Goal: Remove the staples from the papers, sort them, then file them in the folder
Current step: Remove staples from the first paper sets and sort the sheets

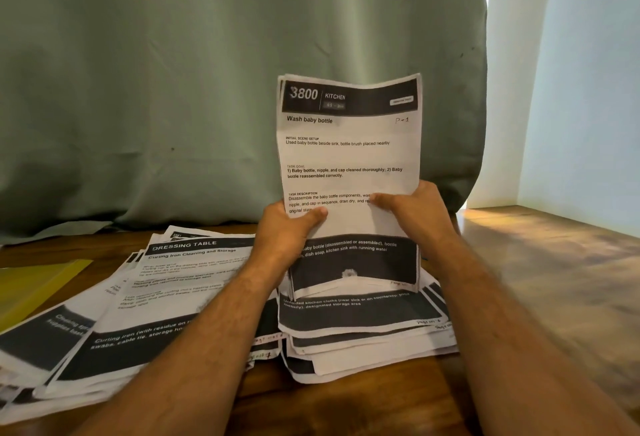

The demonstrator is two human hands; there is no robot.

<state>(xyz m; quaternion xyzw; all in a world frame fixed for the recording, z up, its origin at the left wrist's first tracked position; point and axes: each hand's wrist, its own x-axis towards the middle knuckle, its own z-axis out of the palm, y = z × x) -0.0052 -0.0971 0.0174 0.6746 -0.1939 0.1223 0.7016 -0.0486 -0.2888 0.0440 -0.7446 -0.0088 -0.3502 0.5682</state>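
I hold a thin bundle of printed sheets (349, 155) upright above the table, its top page headed "3800 KITCHEN, Wash baby bottle". My left hand (289, 227) grips its lower left edge with the thumb across the text. My right hand (412, 207) grips the lower right edge. Under the bundle lies a stack of papers (363, 335) with black bands. A second, spread-out pile (145, 300) headed "DRESSING TABLE" lies to the left. A yellow folder (38, 285) rests flat at the far left. No staple or staple remover can be made out.
The wooden table (554, 279) runs on bare to the right. A green curtain (207, 89) hangs behind the papers, and a pale wall (588, 89) stands at the right.
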